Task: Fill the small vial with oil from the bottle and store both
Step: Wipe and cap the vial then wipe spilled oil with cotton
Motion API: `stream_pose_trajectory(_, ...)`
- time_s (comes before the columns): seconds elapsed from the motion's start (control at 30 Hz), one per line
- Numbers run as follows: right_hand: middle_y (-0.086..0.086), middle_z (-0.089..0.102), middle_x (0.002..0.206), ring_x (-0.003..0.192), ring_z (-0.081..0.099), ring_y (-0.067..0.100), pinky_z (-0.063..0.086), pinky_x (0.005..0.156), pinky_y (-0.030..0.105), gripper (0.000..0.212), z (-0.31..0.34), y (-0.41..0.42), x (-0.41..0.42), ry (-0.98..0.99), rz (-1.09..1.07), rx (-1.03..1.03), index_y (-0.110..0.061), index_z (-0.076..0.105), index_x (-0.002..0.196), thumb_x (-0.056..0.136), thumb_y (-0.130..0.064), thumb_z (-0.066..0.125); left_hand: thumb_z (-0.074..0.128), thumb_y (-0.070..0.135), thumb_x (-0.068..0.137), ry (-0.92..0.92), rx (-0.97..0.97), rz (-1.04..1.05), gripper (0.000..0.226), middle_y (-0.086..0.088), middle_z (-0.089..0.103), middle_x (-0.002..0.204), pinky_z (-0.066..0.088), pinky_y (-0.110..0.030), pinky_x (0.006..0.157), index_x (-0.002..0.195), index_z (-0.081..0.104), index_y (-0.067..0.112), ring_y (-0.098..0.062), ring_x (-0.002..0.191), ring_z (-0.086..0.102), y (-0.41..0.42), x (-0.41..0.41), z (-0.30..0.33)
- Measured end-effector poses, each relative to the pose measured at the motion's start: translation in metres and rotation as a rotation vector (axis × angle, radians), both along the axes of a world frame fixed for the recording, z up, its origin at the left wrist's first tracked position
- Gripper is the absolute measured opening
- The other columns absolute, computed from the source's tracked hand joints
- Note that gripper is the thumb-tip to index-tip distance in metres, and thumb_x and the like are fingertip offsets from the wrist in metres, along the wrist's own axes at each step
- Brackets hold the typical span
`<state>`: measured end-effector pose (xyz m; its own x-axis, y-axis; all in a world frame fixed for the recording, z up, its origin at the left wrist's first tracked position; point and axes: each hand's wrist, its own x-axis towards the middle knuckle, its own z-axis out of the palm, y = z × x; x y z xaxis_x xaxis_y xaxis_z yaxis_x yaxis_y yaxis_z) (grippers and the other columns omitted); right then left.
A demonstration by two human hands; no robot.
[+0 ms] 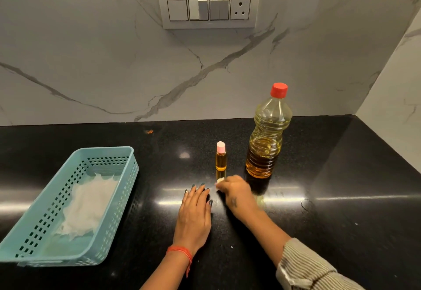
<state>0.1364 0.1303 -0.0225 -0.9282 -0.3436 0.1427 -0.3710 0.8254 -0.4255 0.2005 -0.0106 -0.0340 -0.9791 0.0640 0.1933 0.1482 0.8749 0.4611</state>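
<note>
Sitting at the far left of the black counter (341,175) is my teal perforated basket (75,253), and a crumpled white tissue (88,203) lies on its floor. Right of the basket, my left hand (193,214) rests palm down on the counter, fingers straight and close together, nails painted dark, holding nothing. A red thread bracelet (181,252) circles that wrist.

Just beyond my fingertips stands the small vial (221,158), upright, filled with amber oil and closed with a pink cap (221,147). It stands apart from both of my hands and just left of the bottle.

My right hand (234,190) comes in from the lower right, its fingers curled down onto a small white wad (220,180) and pressing it to the counter close in front of the vial's base. I cannot tell what the wad is made of. A striped sleeve (307,267) covers that forearm.

Next to the right stands the oil bottle (265,139), upright, clear plastic with ribbed sides, its red cap (278,89) on, with yellow oil filling its lower part. A pale smear (262,199) shows on the counter in front of the bottle, near my right wrist.

Behind everything rises a white marble wall (91,50) with grey veins, carrying a switch panel (208,8) with a socket at its right end.
</note>
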Motion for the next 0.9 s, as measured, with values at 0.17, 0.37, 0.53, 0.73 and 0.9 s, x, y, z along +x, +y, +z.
stream_pose_trajectory(0.17, -0.003, 0.070, 0.099, 0.095, 0.058, 0.012, 0.032, 0.080, 0.006, 0.027, -0.002, 0.045, 0.057, -0.003, 0.141, -0.084, -0.022, 0.072, 0.102, 0.082, -0.006, 0.063, 0.024, 0.032, 0.099, -0.005, 0.007, 0.009, 0.044, 0.003, 0.027, 0.152, -0.004, -0.021, 0.113, 0.140, 0.032, 0.021, -0.011, 0.143, 0.012, 0.000, 0.001, 0.003)
stream_pose_trajectory(0.37, 0.004, 0.072, 0.083, 0.080, 0.065, 0.027, 0.040, 0.070, 0.019, 0.024, -0.008, 0.071, 0.025, 0.087, -0.167, -0.131, -0.016, 0.075, 0.087, 0.072, 0.002, 0.071, 0.028, 0.028, 0.099, 0.000, 0.011, -0.007, 0.042, 0.003, 0.027, 0.152, -0.004, -0.022, 0.114, 0.141, 0.031, 0.020, -0.012, 0.143, 0.012, 0.002, 0.001, 0.004)
stream_pose_trajectory(0.53, 0.005, 0.070, 0.099, 0.095, 0.058, 0.022, 0.043, 0.081, 0.029, 0.024, -0.001, 0.038, 0.043, 0.011, 0.029, -0.060, -0.016, 0.071, 0.103, 0.085, -0.007, 0.057, 0.028, 0.028, 0.099, 0.014, 0.001, 0.001, 0.042, 0.004, 0.026, 0.152, -0.005, -0.020, 0.113, 0.141, 0.030, 0.021, -0.011, 0.143, 0.012, 0.001, 0.004, 0.005)
stream_pose_trajectory(0.73, 0.005, 0.073, 0.081, 0.079, 0.063, 0.030, 0.050, 0.068, 0.037, 0.025, 0.001, 0.080, 0.045, 0.042, -0.196, -0.184, -0.016, 0.075, 0.089, 0.072, 0.001, 0.069, 0.032, 0.027, 0.099, 0.028, 0.016, 0.004, 0.041, 0.002, 0.032, 0.149, -0.001, -0.023, 0.114, 0.138, 0.036, 0.019, -0.013, 0.142, 0.016, 0.001, 0.002, 0.002)
stream_pose_trajectory(0.9, 0.004, 0.067, 0.104, 0.103, 0.055, 0.022, 0.040, 0.085, 0.026, 0.033, 0.001, 0.037, 0.020, -0.045, -0.138, -0.095, -0.020, 0.065, 0.116, 0.086, -0.008, 0.057, 0.031, 0.027, 0.099, 0.030, -0.011, 0.003, 0.042, 0.002, 0.030, 0.151, -0.003, -0.022, 0.113, 0.139, 0.034, 0.019, -0.013, 0.143, 0.015, 0.002, 0.002, 0.002)
